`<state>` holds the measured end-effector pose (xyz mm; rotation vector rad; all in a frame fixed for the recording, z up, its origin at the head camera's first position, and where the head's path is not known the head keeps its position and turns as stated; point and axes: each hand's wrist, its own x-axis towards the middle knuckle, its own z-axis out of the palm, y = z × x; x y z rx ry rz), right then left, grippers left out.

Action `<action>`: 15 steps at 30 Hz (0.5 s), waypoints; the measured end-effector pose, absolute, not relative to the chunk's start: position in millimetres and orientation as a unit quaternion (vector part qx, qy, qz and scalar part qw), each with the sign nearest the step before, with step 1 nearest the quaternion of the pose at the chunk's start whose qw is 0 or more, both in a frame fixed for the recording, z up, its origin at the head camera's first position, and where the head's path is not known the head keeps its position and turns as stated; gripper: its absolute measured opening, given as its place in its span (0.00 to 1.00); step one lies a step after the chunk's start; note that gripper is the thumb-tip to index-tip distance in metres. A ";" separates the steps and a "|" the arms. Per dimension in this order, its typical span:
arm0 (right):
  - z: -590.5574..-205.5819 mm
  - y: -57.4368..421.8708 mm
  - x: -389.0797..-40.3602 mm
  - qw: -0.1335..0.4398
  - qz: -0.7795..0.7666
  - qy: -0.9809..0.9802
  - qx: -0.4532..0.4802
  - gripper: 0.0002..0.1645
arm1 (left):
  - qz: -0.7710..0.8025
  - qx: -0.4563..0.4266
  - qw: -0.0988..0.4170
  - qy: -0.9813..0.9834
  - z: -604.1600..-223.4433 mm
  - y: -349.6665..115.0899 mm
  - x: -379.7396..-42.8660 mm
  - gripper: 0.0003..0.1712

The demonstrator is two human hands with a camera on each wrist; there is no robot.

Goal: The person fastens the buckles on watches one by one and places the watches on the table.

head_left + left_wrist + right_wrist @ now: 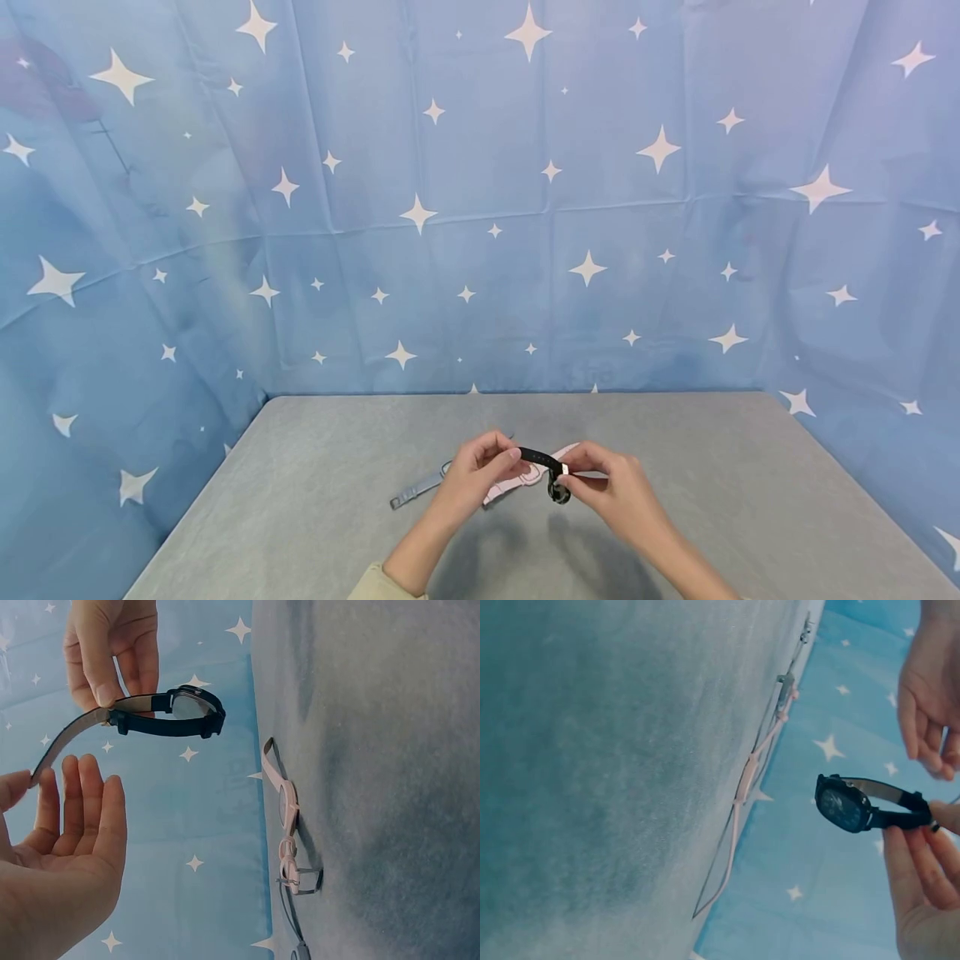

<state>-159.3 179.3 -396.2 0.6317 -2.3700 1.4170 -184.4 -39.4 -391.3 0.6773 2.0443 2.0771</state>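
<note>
Between both hands hangs a black wristwatch (558, 492), held above the table. The left hand (474, 477) pinches the free end of its strap (67, 733) between thumb and index finger, the other fingers standing fairly straight. At the buckle, the right hand (613, 485) grips the strap between thumb and fingers. The strap is looped through the buckle, and the square dark dial (844, 806) faces the right wrist camera. Below and behind the hands, a pink watch (506, 489) lies on the table, partly covered by them. Left of it lies a blue-grey watch (415, 490), partly behind the left hand.
A grey table (300, 517) spreads beneath the hands, with their shadows on its near part. Blue cloth (480, 150) printed with white stars hangs behind and along both sides of the table.
</note>
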 end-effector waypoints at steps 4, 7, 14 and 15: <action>-394.6 179.6 -159.4 0.147 0.499 -0.829 0.206 0.11 | 0.683 0.237 0.088 0.686 -390.9 -39.8 -184.1 0.19; -392.1 180.1 -158.3 0.136 0.500 -0.832 0.198 0.11 | 0.681 0.240 0.093 0.685 -390.8 -40.1 -183.9 0.19; -387.1 181.5 -154.2 0.113 0.509 -0.833 0.185 0.07 | 0.675 0.238 0.101 0.691 -393.3 -40.8 -184.1 0.19; -386.8 181.6 -153.9 0.112 0.511 -0.832 0.185 0.07 | 0.673 0.238 0.103 0.692 -393.8 -40.9 -184.0 0.18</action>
